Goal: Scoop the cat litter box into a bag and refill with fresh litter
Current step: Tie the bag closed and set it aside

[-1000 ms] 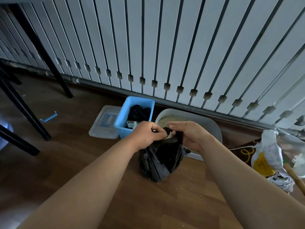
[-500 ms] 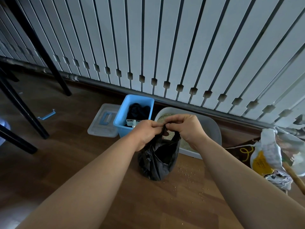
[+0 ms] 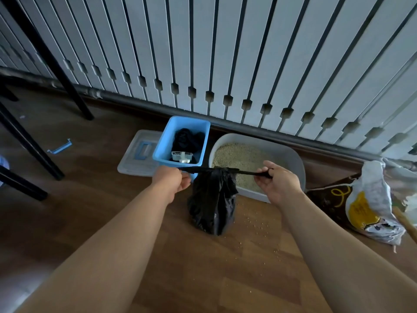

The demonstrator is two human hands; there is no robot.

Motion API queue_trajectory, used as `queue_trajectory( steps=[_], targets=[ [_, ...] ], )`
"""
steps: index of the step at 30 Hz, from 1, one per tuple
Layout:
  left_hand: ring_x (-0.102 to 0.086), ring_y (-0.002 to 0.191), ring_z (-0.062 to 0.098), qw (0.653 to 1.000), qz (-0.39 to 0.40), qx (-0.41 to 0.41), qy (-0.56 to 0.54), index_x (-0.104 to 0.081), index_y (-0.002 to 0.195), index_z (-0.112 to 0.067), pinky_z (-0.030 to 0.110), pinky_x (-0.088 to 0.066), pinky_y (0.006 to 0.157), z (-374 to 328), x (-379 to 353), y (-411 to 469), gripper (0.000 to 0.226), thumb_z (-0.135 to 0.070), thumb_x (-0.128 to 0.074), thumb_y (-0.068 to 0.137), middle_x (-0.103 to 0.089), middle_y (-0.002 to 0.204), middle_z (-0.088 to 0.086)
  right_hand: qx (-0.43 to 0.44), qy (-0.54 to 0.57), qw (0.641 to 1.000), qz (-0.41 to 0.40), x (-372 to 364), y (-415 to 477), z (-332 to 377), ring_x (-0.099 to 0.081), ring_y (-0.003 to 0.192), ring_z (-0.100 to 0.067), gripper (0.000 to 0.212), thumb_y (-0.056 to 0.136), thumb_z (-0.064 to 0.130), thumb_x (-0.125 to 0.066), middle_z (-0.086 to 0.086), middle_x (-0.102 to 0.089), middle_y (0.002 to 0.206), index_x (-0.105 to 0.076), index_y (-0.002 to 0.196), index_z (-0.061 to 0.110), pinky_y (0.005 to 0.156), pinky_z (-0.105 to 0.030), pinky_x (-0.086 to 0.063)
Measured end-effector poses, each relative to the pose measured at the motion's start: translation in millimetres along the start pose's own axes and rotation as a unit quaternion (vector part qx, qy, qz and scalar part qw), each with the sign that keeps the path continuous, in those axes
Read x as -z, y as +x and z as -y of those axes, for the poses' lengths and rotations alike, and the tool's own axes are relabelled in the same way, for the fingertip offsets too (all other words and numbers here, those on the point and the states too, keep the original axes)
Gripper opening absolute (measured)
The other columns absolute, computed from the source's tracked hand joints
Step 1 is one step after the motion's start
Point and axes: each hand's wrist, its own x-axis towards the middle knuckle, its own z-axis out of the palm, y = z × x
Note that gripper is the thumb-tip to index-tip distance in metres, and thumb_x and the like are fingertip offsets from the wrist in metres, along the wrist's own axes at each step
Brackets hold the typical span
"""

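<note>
Wood floor (image 3: 112, 222) | black bag (image 3: 212, 204) bulging, neck knotted | left hand (image 3: 172, 181), right hand (image 3: 277, 184) pinch taut handles | contents probably litter

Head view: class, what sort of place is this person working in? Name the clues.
Most likely a room in a home, at floor level: a wood-look floor, a litter box holding litter, and black furniture legs before white slatted wall panelling.

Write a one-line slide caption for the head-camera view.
Left hand and right hand stretch the knotted ends of the black bag taut before the litter box and blue bin.
</note>
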Motion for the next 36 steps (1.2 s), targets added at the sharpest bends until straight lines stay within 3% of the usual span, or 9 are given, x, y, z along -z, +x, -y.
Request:
queue_trajectory(
  steps=[3, 9, 16, 19, 22, 24, 27, 31, 36],
  targets=[
    [-0.064, 0.079, 0.021, 0.989, 0.081, 0.015, -0.121, -0.057, 0.096, -0.002, 0.032, -0.054, 0.072, 2.8, -14.8, -7.5, 0.026, -0.004, -0.031, 0.101, -0.067, 0.091, 0.013, 0.103, -0.309, 0.945, 0.019, 5.2, -4.5, -16.7, -0.045, 0.056, -0.014, 0.036, 0.095, -0.003, -0.031, -0.002, -0.051, 0.065, -0.063, 0.111, 0.004, 0.057, -0.027, -0.041],
    [-0.051, 0.058, 0.016, 0.994, 0.072, -0.083, 0.002, -0.045, 0.087, -0.014, 0.036, -0.045, 0.073, 5.9, -32.9, -2.2, 0.018, -0.007, -0.033, 0.098, -0.047, 0.068, 0.003, 0.294, -0.669, 0.666, 0.149, 8.9, -7.2, -36.3, -0.056, 0.09, -0.02, 0.031, 0.099, 0.035, -0.049, -0.002, -0.059, 0.096, -0.065, 0.093, 0.01, 0.078, -0.034, -0.046],
    [-0.05, 0.067, 0.018, 0.981, 0.04, -0.12, 0.144, -0.052, 0.097, -0.008, 0.038, -0.048, 0.074, 24.7, -12.9, 15.5, 0.013, -0.012, -0.041, 0.094, -0.05, 0.079, 0.004, 0.288, -0.705, 0.632, 0.145, 26.1, 12.4, -40.7, -0.051, 0.078, -0.023, 0.038, 0.101, 0.03, -0.046, -0.004, -0.05, 0.08, -0.048, 0.068, 0.011, 0.072, -0.035, -0.04],
    [-0.05, 0.088, 0.018, 0.922, 0.15, -0.175, 0.313, -0.053, 0.108, -0.017, 0.033, -0.039, 0.077, 25.3, -12.9, 1.3, 0.023, -0.022, -0.058, 0.086, -0.051, 0.095, 0.0, 0.261, -0.714, 0.631, 0.155, 22.7, 7.5, -44.5, -0.055, 0.094, -0.023, 0.026, 0.095, 0.042, -0.051, -0.003, -0.055, 0.1, -0.057, 0.087, 0.018, 0.089, -0.038, -0.044],
    [-0.049, 0.118, 0.023, 0.773, 0.186, -0.212, 0.568, -0.038, 0.142, -0.03, 0.036, -0.042, 0.097, 31.0, -13.5, -5.4, 0.08, -0.036, -0.078, 0.073, -0.044, 0.128, 0.0, 0.262, -0.808, 0.5, 0.168, 18.6, -1.3, -49.0, -0.051, 0.114, -0.022, 0.07, 0.076, 0.063, -0.062, -0.001, -0.052, 0.121, -0.045, 0.135, 0.03, 0.103, -0.039, -0.036],
    [-0.052, 0.115, 0.028, 0.66, 0.147, -0.266, 0.686, -0.051, 0.134, -0.029, 0.041, -0.044, 0.097, 39.2, -17.1, -7.2, 0.06, -0.038, -0.074, 0.079, -0.047, 0.126, 0.005, 0.28, -0.843, 0.432, 0.155, 12.5, -2.9, -58.3, -0.055, 0.11, -0.021, 0.073, 0.073, 0.067, -0.064, 0.0, -0.057, 0.118, -0.041, 0.137, 0.041, 0.096, -0.037, -0.039],
    [-0.055, 0.101, 0.027, 0.686, 0.13, -0.298, 0.651, -0.067, 0.11, -0.021, 0.041, -0.048, 0.089, 48.2, -18.5, -0.6, 0.022, -0.026, -0.062, 0.089, -0.051, 0.112, 0.005, 0.265, -0.828, 0.466, 0.166, 8.4, 0.1, -66.1, -0.061, 0.093, -0.017, 0.037, 0.083, 0.052, -0.064, 0.006, -0.065, 0.097, -0.061, 0.116, 0.035, 0.073, -0.03, -0.045],
    [-0.055, 0.102, 0.024, 0.776, 0.143, -0.277, 0.548, -0.07, 0.097, -0.018, 0.041, -0.047, 0.092, 50.5, -16.7, 5.8, 0.012, -0.025, -0.065, 0.089, -0.056, 0.109, 0.002, 0.21, -0.724, 0.623, 0.208, 11.0, 7.7, -72.9, -0.058, 0.066, -0.016, 0.015, 0.088, 0.031, -0.064, 0.0, -0.064, 0.075, -0.071, 0.09, 0.017, 0.058, -0.031, -0.044],
    [-0.067, 0.085, 0.02, 0.904, 0.153, -0.196, 0.347, -0.066, 0.098, -0.012, 0.035, -0.06, 0.068, 41.0, -21.0, 4.2, 0.011, -0.02, -0.061, 0.094, -0.068, 0.092, 0.005, 0.154, -0.534, 0.803, 0.216, 0.7, 24.3, -52.1, -0.06, 0.057, -0.011, 0.014, 0.094, 0.011, -0.058, -0.01, -0.07, 0.078, -0.071, 0.088, 0.011, 0.05, -0.018, -0.045]
  ],
)
